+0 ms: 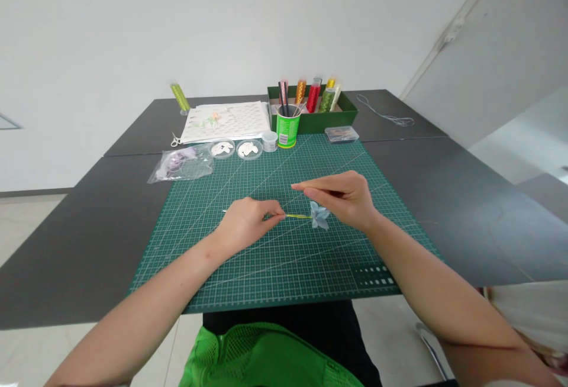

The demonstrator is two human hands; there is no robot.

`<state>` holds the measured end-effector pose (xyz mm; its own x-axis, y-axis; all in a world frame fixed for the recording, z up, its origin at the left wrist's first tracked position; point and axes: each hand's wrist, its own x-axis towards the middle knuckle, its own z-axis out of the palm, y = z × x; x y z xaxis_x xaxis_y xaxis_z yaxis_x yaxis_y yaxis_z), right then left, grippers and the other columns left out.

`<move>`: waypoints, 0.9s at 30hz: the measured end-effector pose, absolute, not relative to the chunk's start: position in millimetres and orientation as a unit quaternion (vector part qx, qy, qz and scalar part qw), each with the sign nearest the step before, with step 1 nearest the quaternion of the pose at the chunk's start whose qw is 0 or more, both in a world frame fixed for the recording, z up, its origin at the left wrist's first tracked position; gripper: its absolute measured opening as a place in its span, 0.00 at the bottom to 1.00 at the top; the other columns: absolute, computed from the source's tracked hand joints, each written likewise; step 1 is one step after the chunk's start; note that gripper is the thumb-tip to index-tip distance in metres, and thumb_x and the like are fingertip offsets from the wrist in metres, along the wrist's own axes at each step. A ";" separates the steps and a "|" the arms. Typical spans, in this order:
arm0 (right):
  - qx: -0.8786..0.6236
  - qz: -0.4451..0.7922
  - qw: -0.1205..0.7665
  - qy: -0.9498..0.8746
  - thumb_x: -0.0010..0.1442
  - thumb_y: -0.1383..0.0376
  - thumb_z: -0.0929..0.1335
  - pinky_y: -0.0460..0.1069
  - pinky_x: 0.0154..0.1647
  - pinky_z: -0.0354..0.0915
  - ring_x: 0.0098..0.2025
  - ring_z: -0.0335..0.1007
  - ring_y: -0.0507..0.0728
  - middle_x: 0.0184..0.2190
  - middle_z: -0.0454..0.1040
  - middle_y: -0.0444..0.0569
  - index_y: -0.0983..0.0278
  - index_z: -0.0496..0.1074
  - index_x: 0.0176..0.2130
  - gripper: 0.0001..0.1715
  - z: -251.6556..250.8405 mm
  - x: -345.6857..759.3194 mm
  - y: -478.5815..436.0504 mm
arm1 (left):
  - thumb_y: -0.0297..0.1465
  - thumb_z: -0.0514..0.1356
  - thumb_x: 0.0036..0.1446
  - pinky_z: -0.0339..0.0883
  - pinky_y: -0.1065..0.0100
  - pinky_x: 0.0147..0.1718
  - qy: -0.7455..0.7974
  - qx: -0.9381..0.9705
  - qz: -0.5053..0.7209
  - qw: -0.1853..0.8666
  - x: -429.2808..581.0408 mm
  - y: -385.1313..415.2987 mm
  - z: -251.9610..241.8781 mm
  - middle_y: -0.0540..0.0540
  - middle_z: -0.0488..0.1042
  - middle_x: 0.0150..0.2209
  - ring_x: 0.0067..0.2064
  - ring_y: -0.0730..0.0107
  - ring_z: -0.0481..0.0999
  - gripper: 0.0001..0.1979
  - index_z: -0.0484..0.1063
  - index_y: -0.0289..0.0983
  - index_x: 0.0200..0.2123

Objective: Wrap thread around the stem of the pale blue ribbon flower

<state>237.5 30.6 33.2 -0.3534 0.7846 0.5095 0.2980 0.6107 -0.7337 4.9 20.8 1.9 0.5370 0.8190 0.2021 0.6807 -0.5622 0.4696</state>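
Note:
My left hand (251, 221) is closed, with thumb and forefinger pinching the stem of a pale blue artificial flower (319, 215). Yellow-green wrapping (298, 216) covers the stem near the bloom, and the stem's thin far end pokes out left of the hand. The flower lies sideways just over the green cutting mat (275, 274), its petals pointing right. Above and right of the petals is my right hand (341, 194), its thumb and fingers pressed together in a pinch. Whatever may be between those fingertips is too fine to see.
Behind the hands stand a green can of tools (287, 129), a green box (346, 118) with thread spools, a flat clear case (341, 134), and dishes (249, 149) of white pieces. At left are a plastic bag (181, 163), paper sheets (228, 121), scissors (176, 139) and a green spool (180, 97).

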 end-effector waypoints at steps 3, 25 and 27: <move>-0.357 0.267 0.450 -0.773 0.64 0.58 0.70 0.45 0.18 0.57 0.18 0.60 0.48 0.20 0.77 0.43 0.58 0.84 0.42 0.13 33.0 237.8 37.1 | 0.32 0.62 0.64 0.54 0.72 0.22 0.424 0.867 0.189 0.180 6.9 17.7 4.5 0.57 0.80 0.27 0.21 0.75 0.72 0.06 0.80 0.45 0.35; -0.412 0.326 0.412 -0.745 0.63 0.57 0.70 0.56 0.50 0.75 0.47 0.81 0.60 0.43 0.83 0.48 0.58 0.84 0.41 0.13 -0.4 242.2 78.1 | 0.35 0.61 0.66 0.58 0.74 0.24 0.387 0.863 0.249 0.207 8.7 10.0 11.3 0.56 0.81 0.29 0.24 0.77 0.75 0.07 0.81 0.44 0.38; -0.412 0.344 0.400 -0.743 0.63 0.56 0.70 0.57 0.52 0.75 0.47 0.81 0.61 0.43 0.83 0.48 0.59 0.84 0.41 0.14 -6.2 241.8 82.0 | 0.36 0.61 0.66 0.59 0.74 0.24 0.389 0.856 0.281 0.193 7.7 10.1 11.1 0.54 0.82 0.30 0.24 0.77 0.74 0.08 0.81 0.43 0.39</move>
